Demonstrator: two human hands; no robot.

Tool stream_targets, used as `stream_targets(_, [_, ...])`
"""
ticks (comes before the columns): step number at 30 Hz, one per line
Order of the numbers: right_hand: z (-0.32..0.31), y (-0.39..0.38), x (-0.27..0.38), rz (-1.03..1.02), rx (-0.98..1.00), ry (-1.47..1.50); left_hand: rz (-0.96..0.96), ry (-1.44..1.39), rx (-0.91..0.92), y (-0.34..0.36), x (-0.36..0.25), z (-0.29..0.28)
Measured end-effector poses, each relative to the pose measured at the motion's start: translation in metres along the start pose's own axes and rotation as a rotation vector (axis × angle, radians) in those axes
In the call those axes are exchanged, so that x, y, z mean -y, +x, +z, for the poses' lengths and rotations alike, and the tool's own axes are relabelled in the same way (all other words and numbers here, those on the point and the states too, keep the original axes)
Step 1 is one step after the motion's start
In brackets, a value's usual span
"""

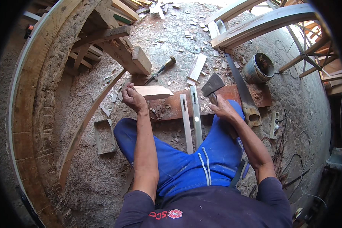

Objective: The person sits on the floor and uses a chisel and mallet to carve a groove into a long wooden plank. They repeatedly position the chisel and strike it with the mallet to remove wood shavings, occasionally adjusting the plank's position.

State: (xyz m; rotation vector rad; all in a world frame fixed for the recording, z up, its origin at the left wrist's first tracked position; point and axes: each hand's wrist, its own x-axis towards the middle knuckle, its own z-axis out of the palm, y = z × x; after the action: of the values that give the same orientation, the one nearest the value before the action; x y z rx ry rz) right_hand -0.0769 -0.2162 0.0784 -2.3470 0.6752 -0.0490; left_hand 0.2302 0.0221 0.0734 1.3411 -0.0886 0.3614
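Partly hidden hatchet handle (pixel 213 99).

At eleven o'clock from the centre of the view, the wood block (pixel 154 92) is pale, matt and smooth-faced; at two o'clock, the hatchet head (pixel 212 84) is dull, dark metal; farther out, the saw blade (pixel 237 79) is likewise dull metal, its handle (pixel 251 114) worn wood at three; the bucket (pixel 250 71), at two, has a rough, spattered outside; at six, the trousers (pixel 182 167) are matt blue cloth; at nine, the heavy timber (pixel 43 110) is rough, scarred wood.
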Motion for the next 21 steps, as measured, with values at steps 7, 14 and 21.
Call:
stream_targets(7, [0.042, 0.025, -0.002, 0.519, 0.17, 0.263, -0.501, 0.136, -0.291, -0.057, 0.053, -0.05])
stream_targets(14, [0.042, 0.006, 0.025, 0.389, 0.138, 0.025, -0.712, 0.688, 0.194, -0.061, 0.086, -0.09])
stream_targets(21, [0.017, -0.065, -0.003, -0.083, -0.614, 0.143, -0.614, 0.561, 0.25, -0.057, 0.103, -0.076])
